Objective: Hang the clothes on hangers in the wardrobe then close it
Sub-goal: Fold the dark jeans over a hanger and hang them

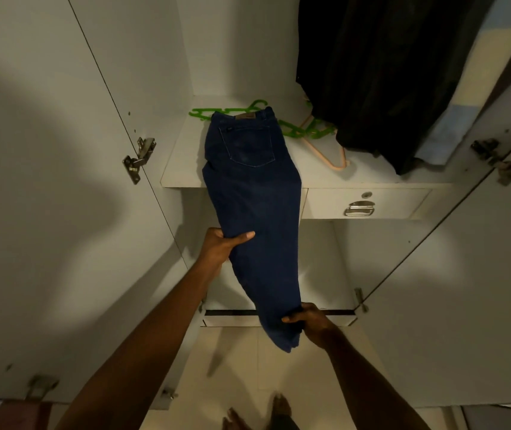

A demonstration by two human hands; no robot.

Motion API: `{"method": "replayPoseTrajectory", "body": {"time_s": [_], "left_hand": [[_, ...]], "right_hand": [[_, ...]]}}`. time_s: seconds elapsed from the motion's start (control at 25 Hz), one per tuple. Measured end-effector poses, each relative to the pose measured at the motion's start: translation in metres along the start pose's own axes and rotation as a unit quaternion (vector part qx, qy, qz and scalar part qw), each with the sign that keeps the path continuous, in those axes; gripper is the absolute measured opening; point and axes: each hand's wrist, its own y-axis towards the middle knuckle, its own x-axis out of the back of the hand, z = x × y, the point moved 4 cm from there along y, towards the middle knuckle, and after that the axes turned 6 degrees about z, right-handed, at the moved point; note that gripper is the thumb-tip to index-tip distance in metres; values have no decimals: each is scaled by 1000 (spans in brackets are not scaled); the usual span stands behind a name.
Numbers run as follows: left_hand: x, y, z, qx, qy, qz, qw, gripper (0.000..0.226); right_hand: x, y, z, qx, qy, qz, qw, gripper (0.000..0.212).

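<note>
Dark blue jeans [254, 193] lie folded lengthwise with the waistband on the white wardrobe shelf [182, 169] and the legs hanging off its front edge. My left hand [220, 246] grips the left edge of the legs at mid-length, thumb on top. My right hand [307, 321] pinches the leg ends lower down. Green plastic hangers [307, 130] lie on the shelf behind and to the right of the jeans. A peach hanger [331, 153] lies beside them.
Dark clothes [381, 72] hang at the upper right, with a light blue garment [446, 131] next to them. A drawer with a metal handle [359, 209] sits under the shelf. Both wardrobe doors [46, 181] stand open. My feet [279, 411] are on the tiled floor.
</note>
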Motion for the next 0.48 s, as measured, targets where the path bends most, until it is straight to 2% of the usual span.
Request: {"method": "replayPoseTrajectory", "body": {"time_s": [0.08,0.12,0.28,0.36,0.48], "left_hand": [[-4,-6,-2,2,-6,-5,1000,38],[-6,-10,-2,1,-15,-10,1000,38],[-15,-35,18,51,-39,-2,998,56],[-28,-65,48,117,-30,23,992,63],[-59,-122,100,170,-44,57,983,51]], "right_hand": [[1,-7,-12,-20,36,-26,999,42],[0,-12,-13,-17,53,-30,998,44],[1,-34,-10,17,73,-12,997,45],[-3,-48,-5,34,94,16,995,48],[-8,-62,-3,37,149,15,988,44]]}}
